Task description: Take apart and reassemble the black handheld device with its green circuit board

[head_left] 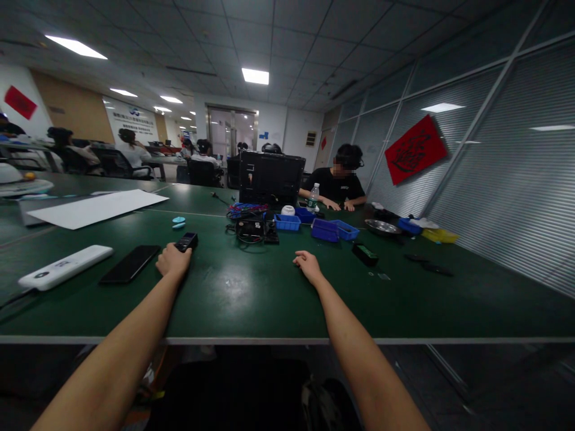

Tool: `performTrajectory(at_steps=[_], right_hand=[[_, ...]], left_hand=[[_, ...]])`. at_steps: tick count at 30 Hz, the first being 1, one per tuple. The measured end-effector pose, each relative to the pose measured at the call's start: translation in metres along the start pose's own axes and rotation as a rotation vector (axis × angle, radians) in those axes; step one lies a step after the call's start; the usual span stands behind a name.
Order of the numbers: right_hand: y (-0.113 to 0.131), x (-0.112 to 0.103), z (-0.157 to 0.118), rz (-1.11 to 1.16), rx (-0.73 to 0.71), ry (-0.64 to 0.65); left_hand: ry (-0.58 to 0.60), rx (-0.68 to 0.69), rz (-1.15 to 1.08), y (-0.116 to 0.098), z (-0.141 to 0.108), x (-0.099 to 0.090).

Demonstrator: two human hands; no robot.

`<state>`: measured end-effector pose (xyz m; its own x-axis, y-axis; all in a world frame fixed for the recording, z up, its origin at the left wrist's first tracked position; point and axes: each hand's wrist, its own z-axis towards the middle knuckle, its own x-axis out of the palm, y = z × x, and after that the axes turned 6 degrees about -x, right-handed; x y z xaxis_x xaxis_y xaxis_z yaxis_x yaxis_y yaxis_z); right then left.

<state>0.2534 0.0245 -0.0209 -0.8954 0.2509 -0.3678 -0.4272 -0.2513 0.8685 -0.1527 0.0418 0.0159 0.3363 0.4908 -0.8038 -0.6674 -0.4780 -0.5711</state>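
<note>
My left hand [173, 260] is closed around the lower part of a small black box-shaped device [187, 241], which rests on the green table [251, 311]. Its face looks dark, and I cannot make out its exact kind. To the left of that hand lies a black smartphone [130, 264]. A light blue rounded case [178, 222] sits just beyond the device. Farther right, my right hand [308, 265] rests on the tabletop with loosely bent fingers, holding nothing I can see. The nearest things beyond it are blue plastic trays [325, 230].
A white power strip-like bar [67, 267] with a cable lies at left, near a white sheet [99, 208]. Ahead stand a black monitor-like panel [272, 176], tangled wires, a white ball [288, 210] and a water bottle [313, 196]. A person [336, 182] sits across the table.
</note>
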Motion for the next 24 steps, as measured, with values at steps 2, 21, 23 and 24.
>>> performTrajectory(at_steps=[2,21,23,24], right_hand=[[-0.002,0.0,0.001,-0.007,-0.005,-0.003],[-0.004,0.001,0.002,-0.072,-0.022,0.017],[-0.004,0.002,0.002,-0.09,-0.028,0.018],[-0.005,0.002,0.002,-0.099,-0.03,0.019]], left_hand=[[0.008,0.031,0.018,-0.002,-0.003,0.0],[0.14,0.51,0.131,-0.062,-0.104,0.028],[0.153,0.533,0.107,-0.07,-0.115,0.031],[0.157,0.542,0.094,-0.074,-0.121,0.033]])
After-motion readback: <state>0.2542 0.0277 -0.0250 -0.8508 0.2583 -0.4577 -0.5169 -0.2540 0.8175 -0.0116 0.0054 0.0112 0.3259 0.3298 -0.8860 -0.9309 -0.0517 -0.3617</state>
